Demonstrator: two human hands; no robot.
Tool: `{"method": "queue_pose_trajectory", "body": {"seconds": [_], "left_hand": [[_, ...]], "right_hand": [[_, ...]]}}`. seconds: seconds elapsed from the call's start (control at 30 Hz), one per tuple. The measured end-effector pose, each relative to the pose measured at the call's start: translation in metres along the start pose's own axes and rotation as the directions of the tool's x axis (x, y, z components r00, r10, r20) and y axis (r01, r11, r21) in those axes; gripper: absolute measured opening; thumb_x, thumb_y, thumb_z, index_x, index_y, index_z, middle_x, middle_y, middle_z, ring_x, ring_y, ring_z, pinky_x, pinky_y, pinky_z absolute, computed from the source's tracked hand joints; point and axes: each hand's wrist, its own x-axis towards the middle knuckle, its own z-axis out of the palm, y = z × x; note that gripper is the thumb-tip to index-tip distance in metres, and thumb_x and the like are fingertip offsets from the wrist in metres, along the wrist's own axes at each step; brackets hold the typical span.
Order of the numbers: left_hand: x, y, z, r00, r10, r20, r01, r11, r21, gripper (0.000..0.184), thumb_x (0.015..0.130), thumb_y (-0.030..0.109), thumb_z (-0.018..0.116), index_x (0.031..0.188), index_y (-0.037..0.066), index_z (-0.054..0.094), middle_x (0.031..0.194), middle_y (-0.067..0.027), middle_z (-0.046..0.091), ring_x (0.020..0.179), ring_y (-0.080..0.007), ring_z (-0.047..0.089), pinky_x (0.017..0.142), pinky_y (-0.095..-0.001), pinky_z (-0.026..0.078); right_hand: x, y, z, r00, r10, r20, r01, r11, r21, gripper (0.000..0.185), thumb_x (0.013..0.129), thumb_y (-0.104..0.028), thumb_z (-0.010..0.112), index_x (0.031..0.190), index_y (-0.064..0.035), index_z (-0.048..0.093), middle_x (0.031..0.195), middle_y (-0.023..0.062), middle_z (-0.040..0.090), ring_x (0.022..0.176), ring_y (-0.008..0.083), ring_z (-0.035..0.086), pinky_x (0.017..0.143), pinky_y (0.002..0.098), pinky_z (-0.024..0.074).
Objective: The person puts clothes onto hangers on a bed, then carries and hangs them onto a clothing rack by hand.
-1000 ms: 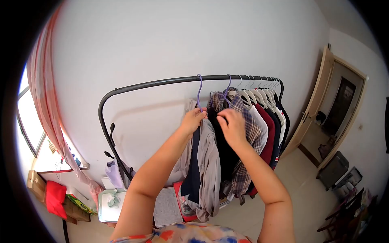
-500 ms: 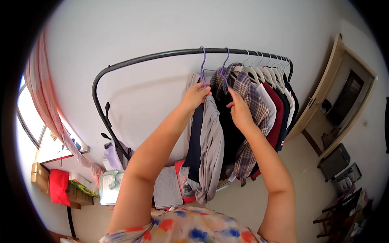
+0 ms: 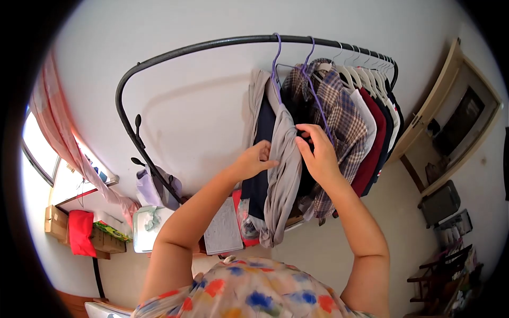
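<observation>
A grey garment [image 3: 283, 180], twisted and draped in long folds, hangs from a purple hanger [image 3: 275, 66] on the rack. At its left edge is my left hand [image 3: 256, 160], fingers curled loosely and thumb apart, the thumb tip at the cloth. My right hand [image 3: 319, 153] is by the garment's right edge, its index finger and thumb spread. Whether either hand presses on the cloth, I cannot tell. Dark navy cloth [image 3: 256, 185] hangs behind the grey one. A second purple hanger [image 3: 316, 95] hangs to the right, its lower end behind my right hand.
A black rail [image 3: 212, 43] carries the hangers. Right of my hands hang a plaid shirt [image 3: 344, 122], a maroon garment [image 3: 375, 138] and several others on white hangers. A door [image 3: 427, 108] stands open at right. Boxes and a red bag [image 3: 81, 233] are at lower left.
Both hands have left the purple hangers. My left hand has moved down beside the grey garment, and my right hand is lower in view, at its other edge. The rack appears higher.
</observation>
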Motion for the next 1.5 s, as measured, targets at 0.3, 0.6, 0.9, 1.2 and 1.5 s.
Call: {"method": "queue_pose_trajectory", "body": {"seconds": [0.3,0.6,0.9,1.2,1.5], "left_hand": [[0.004,0.01,-0.049,0.775,-0.014,-0.632,0.034,0.999,0.019,0.017,0.094,0.021,0.048,0.097,0.006,0.056,0.074,0.0024,0.047,0.07,-0.0075,0.043,0.064,-0.0236,0.039],[0.051,0.051,-0.066,0.771,0.273,-0.575,-0.156,0.957,0.245,0.017,0.095,0.016,0.045,0.097,0.004,0.057,0.075,0.0009,0.051,0.072,-0.0082,0.044,0.067,-0.0237,0.039],[0.102,0.053,-0.079,0.772,0.403,-0.492,-0.111,0.847,0.519,0.017,0.091,0.017,0.05,0.096,0.003,0.058,0.073,-0.0091,0.056,0.068,-0.0158,0.051,0.065,-0.0285,0.042],[0.126,0.012,-0.09,0.799,0.298,-0.523,-0.127,0.932,0.338,0.021,0.091,0.018,0.055,0.107,0.005,0.055,0.098,-0.0086,0.059,0.092,-0.0161,0.055,0.08,-0.0297,0.043],[0.143,0.001,-0.084,0.811,0.374,-0.45,-0.183,0.893,0.412,0.033,0.083,0.016,0.065,0.108,0.001,0.05,0.095,-0.0105,0.06,0.09,-0.021,0.058,0.081,-0.0327,0.046]], "right_hand": [[-0.036,0.02,0.033,0.912,0.378,0.156,-0.342,0.915,-0.215,0.037,0.078,-0.024,0.066,0.099,0.0015,0.05,0.09,0.0239,0.06,0.084,0.0412,0.059,0.073,0.044,0.047],[-0.024,-0.008,0.02,0.973,0.22,0.065,-0.209,0.967,-0.147,0.029,0.079,-0.024,0.065,0.089,-0.0004,0.051,0.087,0.0177,0.059,0.079,0.0378,0.058,0.067,0.0413,0.0465],[0.032,-0.015,0.017,0.959,0.278,0.049,-0.265,0.947,-0.181,0.03,0.077,-0.022,0.067,0.095,-0.0039,0.05,0.08,0.0131,0.059,0.072,0.0311,0.06,0.063,0.0396,0.0472],[0.055,0.002,0.034,0.988,0.151,0.039,-0.139,0.963,-0.229,0.027,0.082,-0.016,0.058,0.102,-0.006,0.044,0.073,0.0195,0.061,0.071,0.0389,0.06,0.062,0.0474,0.0466],[0.06,-0.002,0.022,0.992,0.129,-0.012,-0.127,0.959,-0.255,0.023,0.083,-0.014,0.059,0.099,-0.0051,0.045,0.063,0.0154,0.054,0.062,0.0373,0.056,0.056,0.0454,0.0417]]}}
